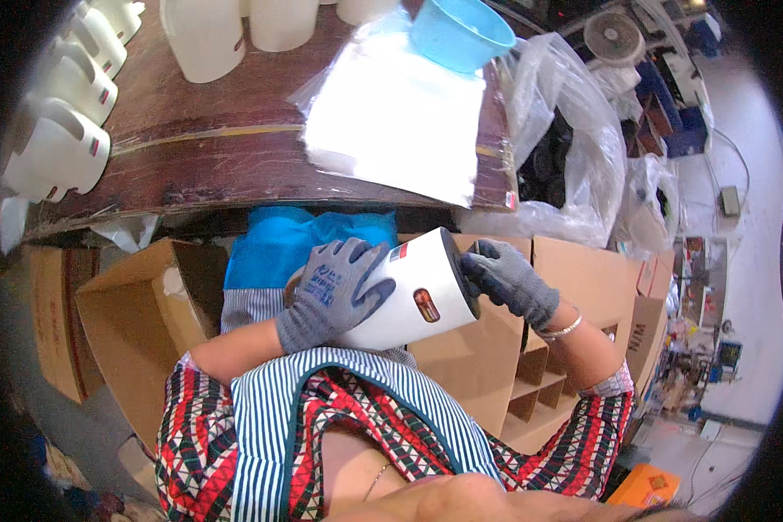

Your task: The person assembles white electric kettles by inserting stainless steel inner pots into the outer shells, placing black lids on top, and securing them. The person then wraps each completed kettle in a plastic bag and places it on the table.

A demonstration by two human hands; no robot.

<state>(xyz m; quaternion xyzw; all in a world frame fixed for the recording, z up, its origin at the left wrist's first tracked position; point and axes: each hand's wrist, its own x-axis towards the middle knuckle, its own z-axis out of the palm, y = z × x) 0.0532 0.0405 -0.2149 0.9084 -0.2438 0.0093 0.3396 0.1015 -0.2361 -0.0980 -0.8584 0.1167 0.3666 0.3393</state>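
Note:
A white cylindrical housing [404, 307] lies tilted across my lap, its dark end facing right. It bears a small label and has an oval cutout with something orange-brown inside. My left hand [336, 287], in a grey coated work glove, grips the housing's left part. My right hand [506, 277], gloved alike, has its fingers curled at the dark end cap [460, 271]. Whether a small part sits between those fingers is hidden. The housing's far left end is partly covered by my left hand and forearm.
On the brown worktable [222, 169] stand several similar white housings [72, 147], a light blue plastic tub [460, 36] and white sheets [398, 124]. A clear plastic bag [590, 163] with dark parts hangs at its right. Cardboard boxes [137, 320] flank me; a divided carton [538, 391] sits right.

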